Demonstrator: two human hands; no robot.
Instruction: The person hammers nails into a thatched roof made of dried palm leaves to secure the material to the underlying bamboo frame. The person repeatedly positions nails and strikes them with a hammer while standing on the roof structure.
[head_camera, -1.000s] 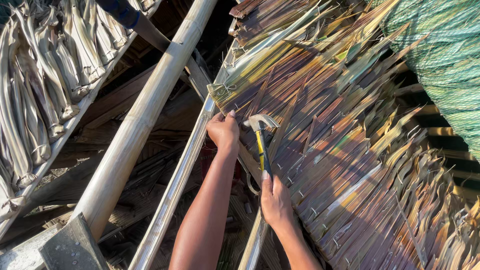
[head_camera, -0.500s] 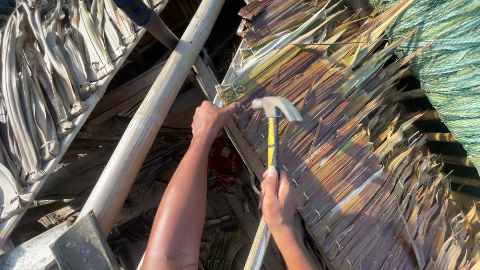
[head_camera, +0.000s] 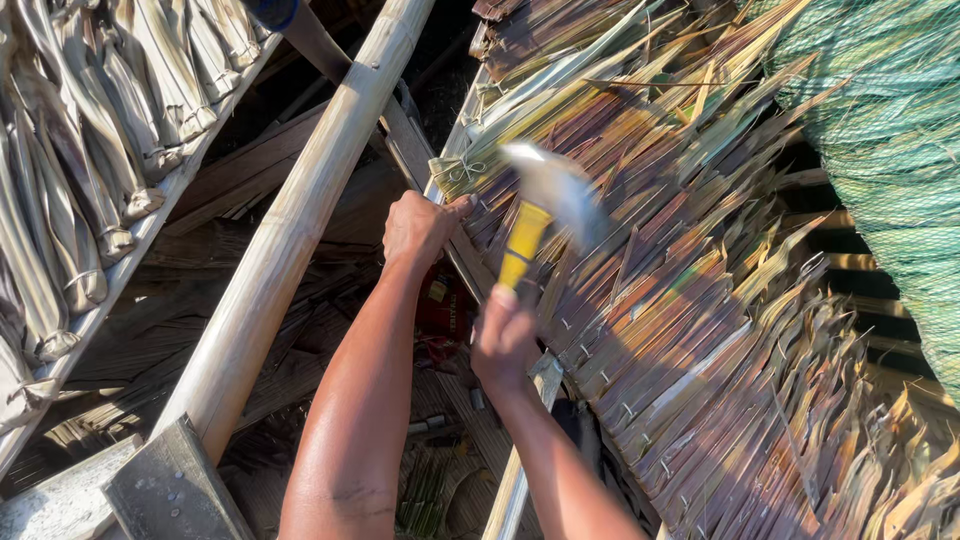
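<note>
The hammer (head_camera: 540, 215) is raised above the edge of a thatch panel (head_camera: 680, 330) of dried palm leaves, its metal head blurred and its yellow handle pointing down into the right hand (head_camera: 503, 338). That hand is closed around the lower end of the handle, which looks like the sensible place to hold it: the weight sits in the steel head, so a grip low on the stiff handle gives the most swing, though it needs a firm fist so the smooth grip does not slip. The left hand (head_camera: 420, 228) is pressed against the panel's edge just beside the hammer head, fingers curled as if pinching something small; a nail may be there, but the view is too coarse to tell. The two hands are near each other yet apart. The leaves look dry, light and brittle, bound along a thin strip (head_camera: 455, 165). To the left a thick bamboo pole (head_camera: 300, 215) runs diagonally, and beyond it lies another row of folded leaves (head_camera: 90, 150). A green net (head_camera: 890, 130) covers the upper right corner.
</note>
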